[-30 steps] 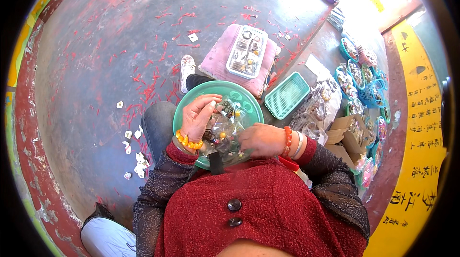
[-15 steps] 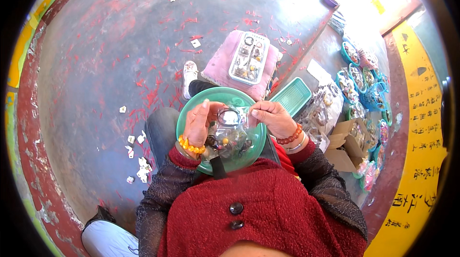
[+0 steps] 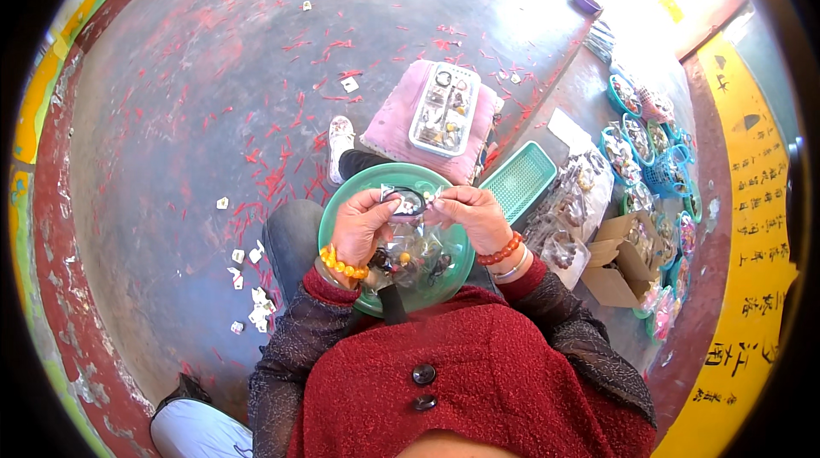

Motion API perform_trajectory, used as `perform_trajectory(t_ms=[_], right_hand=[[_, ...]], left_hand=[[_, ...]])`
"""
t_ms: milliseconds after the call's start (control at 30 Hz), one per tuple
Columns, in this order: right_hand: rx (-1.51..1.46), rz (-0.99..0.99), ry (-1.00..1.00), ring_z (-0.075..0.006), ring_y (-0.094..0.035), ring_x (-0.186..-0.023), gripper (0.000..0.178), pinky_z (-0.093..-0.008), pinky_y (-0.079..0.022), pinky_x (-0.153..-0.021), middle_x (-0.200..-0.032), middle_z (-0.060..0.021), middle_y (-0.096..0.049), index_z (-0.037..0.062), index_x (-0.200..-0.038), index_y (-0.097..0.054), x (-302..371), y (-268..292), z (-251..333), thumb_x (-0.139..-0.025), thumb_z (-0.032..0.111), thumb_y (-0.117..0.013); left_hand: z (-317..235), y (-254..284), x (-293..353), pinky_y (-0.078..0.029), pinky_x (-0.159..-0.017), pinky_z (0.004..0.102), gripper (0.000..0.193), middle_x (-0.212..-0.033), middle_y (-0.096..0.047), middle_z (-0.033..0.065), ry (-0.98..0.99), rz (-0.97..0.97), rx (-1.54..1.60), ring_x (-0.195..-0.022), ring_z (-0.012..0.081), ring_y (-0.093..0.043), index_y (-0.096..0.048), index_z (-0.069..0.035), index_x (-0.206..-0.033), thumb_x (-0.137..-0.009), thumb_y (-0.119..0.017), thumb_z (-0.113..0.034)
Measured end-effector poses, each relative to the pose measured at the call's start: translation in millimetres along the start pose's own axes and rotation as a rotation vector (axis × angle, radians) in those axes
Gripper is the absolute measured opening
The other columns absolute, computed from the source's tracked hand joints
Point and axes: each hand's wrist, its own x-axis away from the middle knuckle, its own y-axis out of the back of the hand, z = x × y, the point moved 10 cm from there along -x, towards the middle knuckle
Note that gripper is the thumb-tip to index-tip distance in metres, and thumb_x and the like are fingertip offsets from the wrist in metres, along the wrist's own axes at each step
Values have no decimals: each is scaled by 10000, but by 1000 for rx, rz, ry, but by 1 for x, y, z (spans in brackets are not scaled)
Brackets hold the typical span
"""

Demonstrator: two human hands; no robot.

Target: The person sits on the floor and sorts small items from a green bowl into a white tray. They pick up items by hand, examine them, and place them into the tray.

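Note:
Between my hands, above the green basin (image 3: 348, 186) on my lap, is a small clear plastic bag (image 3: 412, 217) with a dark ring-shaped band (image 3: 410, 190) in it. My left hand (image 3: 360, 223) is closed, thumb and fingers pinching the bag's left side. With thumb and forefinger, my right hand (image 3: 475, 214) grips the bag's right upper edge. Below them in the basin lie several small bagged pieces (image 3: 416, 261), dark with some yellow; their exact kind cannot be made out.
Ahead, a white divided tray (image 3: 446, 108) of small items rests on a pink cushion (image 3: 395, 120). A green slotted basket (image 3: 518, 180), bagged goods (image 3: 564, 223), an open cardboard box (image 3: 617, 261) and several filled blue baskets (image 3: 664, 169) stand at right. Red scraps litter the floor (image 3: 213, 73).
My left hand has gone from raised, straighter fingers to a pinch on the bag. The bag with the band is now held higher and flatter between both hands.

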Motion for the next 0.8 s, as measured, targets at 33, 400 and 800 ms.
perform_trajectory(t_ms=[33, 400, 800], right_hand=[[0, -20, -1, -164, -664, -730, 172, -229, -472, -602, -826, -76, -680, -1, -949, -653, 0, 1, 0, -874, 148, -610], [84, 22, 75, -138, -653, -754, 178, -222, -468, -641, -834, -74, -689, -2, -927, -670, 4, 2, 10, -870, 154, -606], [167, 377, -291, -39, -516, -641, 199, -164, -364, -526, -820, 12, -641, 40, -992, -651, 16, -28, -4, -873, 193, -606]], left_hand=[[0, 1, 0, -408, -461, 168, 103, -834, -666, 36, 3, -23, -8, -610, 69, -570, -639, -21, -934, -854, -621, -82], [-5, 2, 1, -498, -588, 216, 70, -883, -659, 108, -31, -20, -115, -754, 144, -635, -628, 2, -908, -856, -580, 6], [-20, -36, 15, -449, -922, 365, 30, -1189, -527, 151, -238, 435, -81, -1078, 248, -553, -631, -27, -808, -794, -619, -4]])
